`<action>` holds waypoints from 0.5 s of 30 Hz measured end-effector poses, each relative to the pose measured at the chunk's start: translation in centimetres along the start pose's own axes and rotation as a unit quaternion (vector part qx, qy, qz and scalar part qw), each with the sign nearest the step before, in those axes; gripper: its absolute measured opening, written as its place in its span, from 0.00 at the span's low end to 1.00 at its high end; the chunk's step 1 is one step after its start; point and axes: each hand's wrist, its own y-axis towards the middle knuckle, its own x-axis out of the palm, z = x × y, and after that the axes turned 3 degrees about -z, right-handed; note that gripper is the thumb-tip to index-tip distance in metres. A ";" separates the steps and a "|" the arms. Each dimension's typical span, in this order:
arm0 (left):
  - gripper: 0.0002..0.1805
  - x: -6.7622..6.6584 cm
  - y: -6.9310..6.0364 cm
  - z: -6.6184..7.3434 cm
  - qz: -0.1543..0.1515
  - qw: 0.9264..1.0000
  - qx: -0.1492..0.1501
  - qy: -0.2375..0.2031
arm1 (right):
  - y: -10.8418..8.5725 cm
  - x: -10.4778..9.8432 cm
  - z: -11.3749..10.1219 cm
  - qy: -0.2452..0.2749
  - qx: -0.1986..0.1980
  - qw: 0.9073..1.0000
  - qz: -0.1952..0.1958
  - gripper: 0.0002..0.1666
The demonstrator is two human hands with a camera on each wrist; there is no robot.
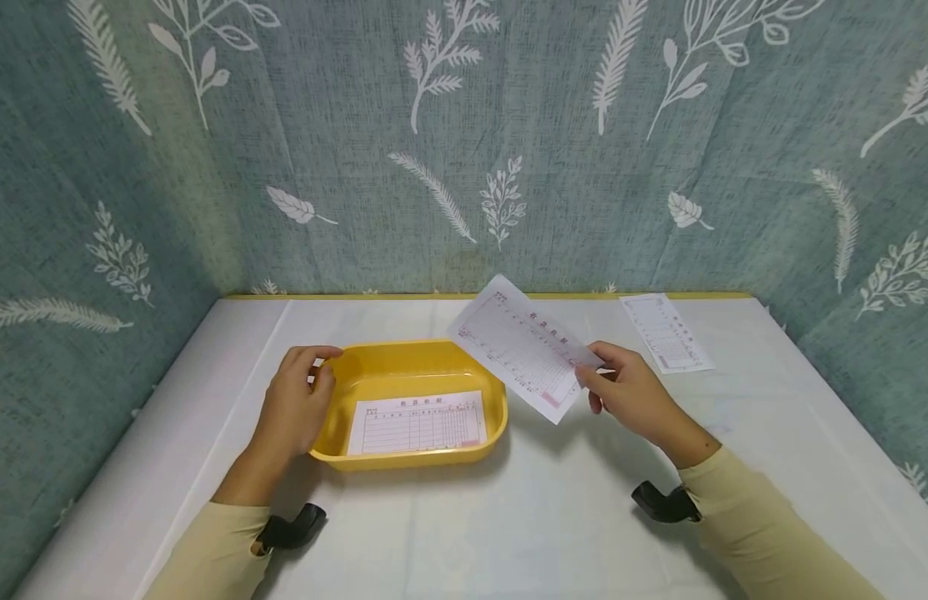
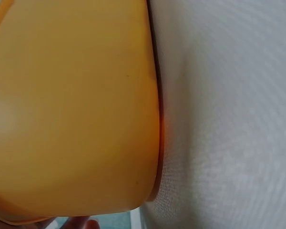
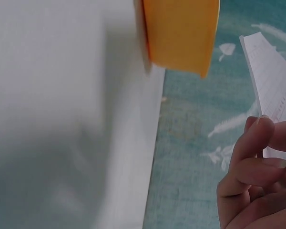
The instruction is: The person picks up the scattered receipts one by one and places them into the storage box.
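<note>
Paper is pinched in my right hand, with my thumb on its printed face and my fingers bent in behind; the grip is closed onto one corner. The sheet is raised and slanted, its far end over the right rim of the yellow tray. Its print runs at an angle, and a small pink patch shows near the lowest corner.

My left hand is at the tray's left end, fingers curled at the rim and holding it there. From my left wrist I see mostly the tray's outer wall, with some fingers at the bottom edge.

Inside the tray lies a second form, face up, its heading along the far side. Beyond my right hand, a third form lies on the white table, near its back edge and well apart from the tray.

I have beige sleeves on, with a black piece at each wrist. Behind the table hangs a blue-green cloth with white leaves.
</note>
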 end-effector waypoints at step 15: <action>0.21 0.0 0.1 -0.1 -0.004 1.000 0.002 -0.005 | 1.3 3.2 -1.4 0.017 -0.021 0.999 -0.022 0.15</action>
